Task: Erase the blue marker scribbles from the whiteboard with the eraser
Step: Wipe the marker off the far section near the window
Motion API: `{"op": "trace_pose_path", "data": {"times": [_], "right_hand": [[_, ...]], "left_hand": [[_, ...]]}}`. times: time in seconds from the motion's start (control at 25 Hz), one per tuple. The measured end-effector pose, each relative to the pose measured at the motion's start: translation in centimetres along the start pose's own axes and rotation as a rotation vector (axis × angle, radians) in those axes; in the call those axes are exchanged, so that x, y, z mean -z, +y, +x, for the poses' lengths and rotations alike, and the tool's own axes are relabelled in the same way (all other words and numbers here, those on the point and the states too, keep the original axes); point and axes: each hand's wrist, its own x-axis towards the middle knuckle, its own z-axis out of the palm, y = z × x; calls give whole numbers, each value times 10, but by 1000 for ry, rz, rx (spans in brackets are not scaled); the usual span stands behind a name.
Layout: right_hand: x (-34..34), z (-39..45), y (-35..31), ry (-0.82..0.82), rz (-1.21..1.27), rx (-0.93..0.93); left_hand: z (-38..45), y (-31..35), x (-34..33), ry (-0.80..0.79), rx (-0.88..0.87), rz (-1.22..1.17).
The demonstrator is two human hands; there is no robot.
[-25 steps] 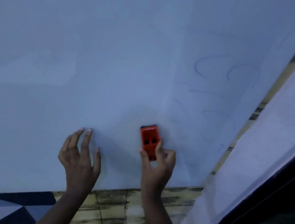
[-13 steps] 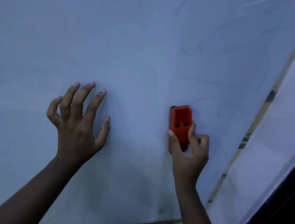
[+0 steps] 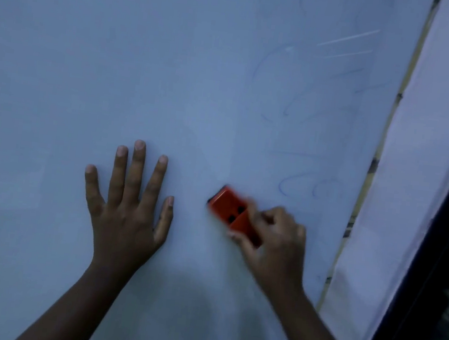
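The eraser (image 3: 231, 214) sits low on the board (image 3: 199, 83), pinched in the curled right hand (image 3: 276, 248), and should rub flat up over the faint scribbles (image 3: 306, 106) while the flat, spread left hand (image 3: 129, 206) steadies.

Head camera, close, facing down at whiteboard (image 3: 172, 80).

The left hand (image 3: 129, 209) now lies flat with straight fingers on the whiteboard (image 3: 172, 80); the eraser (image 3: 231, 211) tilts leftward in the right hand (image 3: 273, 248).
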Motion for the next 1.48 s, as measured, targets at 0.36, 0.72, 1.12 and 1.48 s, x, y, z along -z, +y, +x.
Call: {"op": "trace_pose_path", "data": {"times": [0.36,0.72,1.12,1.48], "right_hand": [[1,44,-8,174,196,-227],[12,128,26,294,-31,340],[34,215,70,453,108,153],[40,263,44,454,72,545]], "left_hand": [[0,7,-1,7,38,16],[69,15,7,109,112,20],[226,10,5,173,64,143],[224,11,1,181,89,190]]}}
